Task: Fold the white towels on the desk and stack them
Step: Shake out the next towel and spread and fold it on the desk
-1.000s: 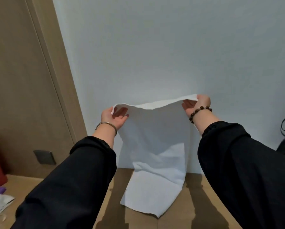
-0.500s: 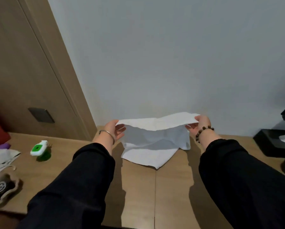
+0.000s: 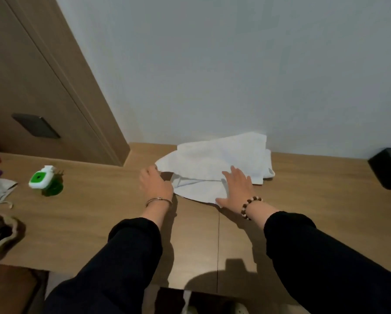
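Pale wood-grain counter (image 3: 99, 223) along a plain grey-white wall (image 3: 235, 64), brown wooden panel (image 3: 31, 75) to the left. Rumpled white cloth towel (image 3: 212, 159) far back on the counter, close against the wall, heaped in 2 or 3 uneven layers with corners out of line. Right hand (image 3: 236, 189) flat on the near layer, fingers straight and spread, pressing down. Left hand (image 3: 154, 184) at the towel's left edge, fingers curled; cannot tell whether pinching cloth or only touching, with the grip hidden behind the back of the hand.

Likely trouble from here:
- Risk of setting crooked creases by pressing before squaring the corners, then a lopsided fold and a leaning stack.
- Risk of skewing the layers by tugging left while pinned on the right, or of dragging the whole towel across the smooth wood.
- Risk of bunching the far edge against the wall by pushing away.

Green-and-white plastic plug-in device (image 3: 44, 180) well apart to the left, black box (image 3: 389, 171) well apart to the right; probably no snag unless swept wide.
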### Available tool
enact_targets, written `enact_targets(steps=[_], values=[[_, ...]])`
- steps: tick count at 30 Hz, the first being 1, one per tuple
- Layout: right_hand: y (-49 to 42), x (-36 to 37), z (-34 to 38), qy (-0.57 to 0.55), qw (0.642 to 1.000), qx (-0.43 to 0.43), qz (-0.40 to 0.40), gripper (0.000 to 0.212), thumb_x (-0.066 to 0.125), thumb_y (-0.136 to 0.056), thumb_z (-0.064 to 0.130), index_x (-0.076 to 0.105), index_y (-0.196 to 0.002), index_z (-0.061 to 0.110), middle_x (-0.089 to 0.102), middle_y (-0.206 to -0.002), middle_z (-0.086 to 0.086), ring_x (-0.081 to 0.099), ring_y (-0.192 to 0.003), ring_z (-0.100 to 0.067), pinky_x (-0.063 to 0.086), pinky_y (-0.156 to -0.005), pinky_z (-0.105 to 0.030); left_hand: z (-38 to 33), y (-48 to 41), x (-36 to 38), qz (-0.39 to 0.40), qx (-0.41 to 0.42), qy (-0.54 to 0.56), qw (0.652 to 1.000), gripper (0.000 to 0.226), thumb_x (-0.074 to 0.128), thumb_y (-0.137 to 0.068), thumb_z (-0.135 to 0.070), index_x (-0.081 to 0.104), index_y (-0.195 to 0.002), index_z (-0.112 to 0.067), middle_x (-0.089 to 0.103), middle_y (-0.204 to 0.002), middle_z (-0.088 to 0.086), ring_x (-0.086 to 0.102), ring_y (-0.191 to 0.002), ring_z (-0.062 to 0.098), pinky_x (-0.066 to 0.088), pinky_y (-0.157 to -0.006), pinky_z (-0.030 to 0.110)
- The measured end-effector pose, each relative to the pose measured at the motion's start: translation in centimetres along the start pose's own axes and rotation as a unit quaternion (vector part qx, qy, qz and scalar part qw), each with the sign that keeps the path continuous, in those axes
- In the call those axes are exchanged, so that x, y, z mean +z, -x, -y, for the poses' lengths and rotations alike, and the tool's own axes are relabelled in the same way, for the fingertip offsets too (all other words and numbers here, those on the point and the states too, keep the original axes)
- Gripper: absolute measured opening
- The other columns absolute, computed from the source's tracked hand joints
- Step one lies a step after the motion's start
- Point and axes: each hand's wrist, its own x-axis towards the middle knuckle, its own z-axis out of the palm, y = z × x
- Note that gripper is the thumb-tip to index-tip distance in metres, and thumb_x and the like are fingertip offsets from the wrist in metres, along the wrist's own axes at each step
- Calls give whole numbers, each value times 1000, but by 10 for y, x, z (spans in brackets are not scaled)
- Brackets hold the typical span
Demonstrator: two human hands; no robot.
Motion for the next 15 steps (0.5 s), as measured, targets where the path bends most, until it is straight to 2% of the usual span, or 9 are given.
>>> enact_targets(steps=[2,4,6,7,9,11,12,13,15], values=[[-4,15,11,39,998,-7,56,103,57,-77,65,0,-151,22,-10,-159,-5,-7,-146,-25,1,-116,-49,4,5,8,-50,126,-107,985,64,61,-75,-2,41,-135,-12,39,-140,15,36,-128,33,31,-104,42],[-8,26,15,72,992,2,100,106,56,-76,64,-7,-150,23,-14,-158,-6,-9,-146,-26,-1,-116,-51,5,7,15,-2,244,-224,943,78,59,-78,-10,24,-147,-21,21,-153,13,16,-141,32,15,-113,50],[-14,33,16,78,990,18,112,103,55,-80,59,-9,-151,21,-10,-158,-8,-5,-146,-27,3,-117,-51,7,8,23,49,306,-282,908,87,55,-80,-13,8,-151,-28,1,-158,9,-3,-145,28,-2,-113,53],[-18,34,16,72,992,21,102,98,54,-82,56,-6,-151,20,-4,-158,-8,1,-145,-27,7,-117,-50,6,9,25,47,326,-274,903,89,57,-78,-12,9,-151,-28,1,-159,9,-5,-145,28,-4,-111,54],[-26,33,15,64,996,16,58,88,52,-86,50,3,-150,17,15,-154,-9,18,-140,-29,20,-113,-47,2,14,27,12,389,-241,889,89,65,-69,-8,27,-147,-24,18,-155,13,9,-144,29,4,-108,56],[-36,28,13,71,997,6,30,78,50,-87,46,14,-148,14,31,-145,-8,32,-130,-28,30,-106,-43,0,17,32,-39,496,-215,840,75,62,-70,-15,37,-140,-20,34,-148,16,28,-139,33,11,-106,60],[-41,25,11,83,996,2,25,73,51,-86,44,20,-145,14,37,-140,-8,37,-125,-27,33,-103,-41,0,17,35,-35,535,-217,815,66,54,-76,-20,36,-140,-19,36,-148,15,29,-139,33,9,-107,59],[-46,23,10,97,995,0,25,65,51,-86,43,28,-140,14,42,-134,-7,40,-121,-26,34,-100,-39,-2,16,38,-8,548,-238,802,63,48,-81,-23,32,-142,-19,31,-151,14,20,-142,31,2,-110,56],[-54,18,8,111,993,0,39,49,53,-84,37,41,-126,14,47,-123,-5,43,-113,-24,35,-94,-36,-8,12,45,89,491,-322,804,71,50,-88,-36,17,-148,-17,14,-157,11,-7,-145,27,-18,-109,49]])
